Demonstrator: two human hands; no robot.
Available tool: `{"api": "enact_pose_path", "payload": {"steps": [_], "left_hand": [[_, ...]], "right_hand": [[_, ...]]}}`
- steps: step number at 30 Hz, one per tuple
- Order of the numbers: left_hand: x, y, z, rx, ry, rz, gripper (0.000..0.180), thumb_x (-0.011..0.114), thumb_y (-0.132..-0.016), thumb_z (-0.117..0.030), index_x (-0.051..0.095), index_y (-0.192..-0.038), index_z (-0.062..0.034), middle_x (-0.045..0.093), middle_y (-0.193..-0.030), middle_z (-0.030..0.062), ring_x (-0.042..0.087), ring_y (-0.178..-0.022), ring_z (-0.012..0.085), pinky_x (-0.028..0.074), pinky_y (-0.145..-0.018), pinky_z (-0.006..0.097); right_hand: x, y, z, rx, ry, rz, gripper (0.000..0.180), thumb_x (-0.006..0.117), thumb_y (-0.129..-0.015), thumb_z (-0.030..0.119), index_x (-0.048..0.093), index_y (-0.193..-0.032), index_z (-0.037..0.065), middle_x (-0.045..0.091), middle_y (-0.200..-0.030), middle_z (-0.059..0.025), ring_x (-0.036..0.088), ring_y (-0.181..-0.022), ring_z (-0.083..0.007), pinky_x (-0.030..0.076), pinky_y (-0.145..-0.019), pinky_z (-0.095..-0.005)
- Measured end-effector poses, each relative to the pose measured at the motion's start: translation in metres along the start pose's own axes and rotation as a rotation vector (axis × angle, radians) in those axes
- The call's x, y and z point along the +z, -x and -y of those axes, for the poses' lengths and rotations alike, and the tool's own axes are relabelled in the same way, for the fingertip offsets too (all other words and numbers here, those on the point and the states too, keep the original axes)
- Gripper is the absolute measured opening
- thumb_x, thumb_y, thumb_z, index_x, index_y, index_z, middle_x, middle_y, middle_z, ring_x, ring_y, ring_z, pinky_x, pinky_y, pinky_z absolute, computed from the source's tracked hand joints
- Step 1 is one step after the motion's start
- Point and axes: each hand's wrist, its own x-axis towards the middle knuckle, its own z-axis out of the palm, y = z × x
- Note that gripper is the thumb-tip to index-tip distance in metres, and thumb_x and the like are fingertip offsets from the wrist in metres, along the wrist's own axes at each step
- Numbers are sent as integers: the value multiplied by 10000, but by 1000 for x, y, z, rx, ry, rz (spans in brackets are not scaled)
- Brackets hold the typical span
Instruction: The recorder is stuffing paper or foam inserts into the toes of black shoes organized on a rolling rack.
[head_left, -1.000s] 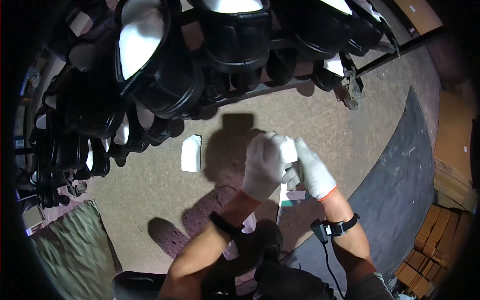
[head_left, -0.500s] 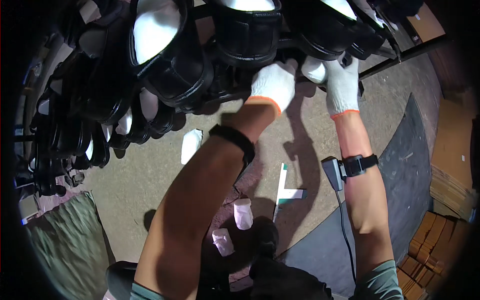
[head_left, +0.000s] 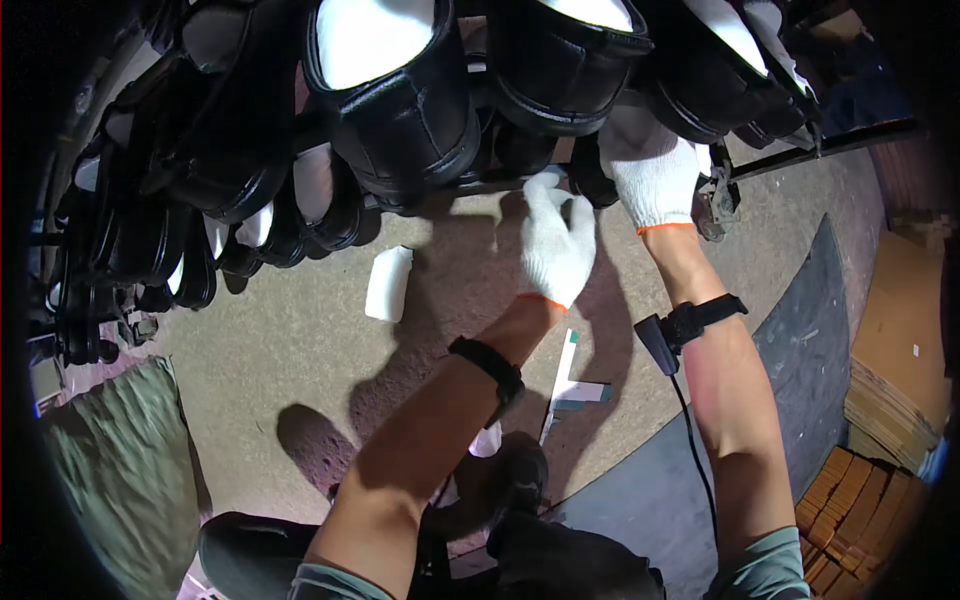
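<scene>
Under black shoe [head_left: 700,80], reaching w/ R hand [head_left: 655,170], can't tell grip; extending L hand [head_left: 558,245] nearby w/ fingers parted.

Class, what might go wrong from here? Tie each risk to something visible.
The right hand has its fingers hidden behind a black shoe and might knock it.
The rack has a visible caster, so a push could perhaps roll it.
The flat white-and-green piece lies near the person's foot and might be stepped on.
</scene>
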Motion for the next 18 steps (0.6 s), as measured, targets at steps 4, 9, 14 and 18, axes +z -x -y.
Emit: {"api": "enact_pose_path", "payload": {"steps": [4, 9, 14, 18], "left_hand": [[13, -24, 18, -1113, 946, 64, 657, 523, -1132, -569, 558, -1495, -22, 650, -1418, 217, 665, -1262, 314, 549, -1117, 519], [24, -29, 14, -917, 1385, 320, 661, 558, -1104, -612, 561, -1548, -122, 626, -1519, 106, 618, -1344, 311, 494, -1171, 525], [-8, -2, 7, -958, 1231, 417, 533, 464, -1179, -471, 540, -1559, -104, 657, -1471, 103, 639, -1336, 279, 515, -1175, 490], [-36, 10, 4, -797, 1177, 563, 526, 444, -1196, -414, 507, -1575, -56, 653, -1469, 133, 672, -1304, 289, 547, -1155, 483]], "right_hand": [[5, 7, -10, -35, 150, 79, 229, 802, -914, 262, 780, -1007, 54, 809, -903, -140, 797, -832, -332, 617, -764, -415], [-20, 29, 2, 297, -290, 77, 493, 830, -924, 298, 710, -1288, -12, 782, -1139, -217, 764, -1037, -333, 583, -945, -408], [-74, 61, -3, 537, -496, -7, 588, 750, -1015, 219, 514, -1488, -39, 729, -1238, -201, 704, -1177, -262, 569, -1027, -398], [-127, 67, 34, 892, -607, 466, 513, 802, -984, 166, 560, -1372, -66, 762, -1145, -174, 748, -986, -186, 615, -862, -320]]}}
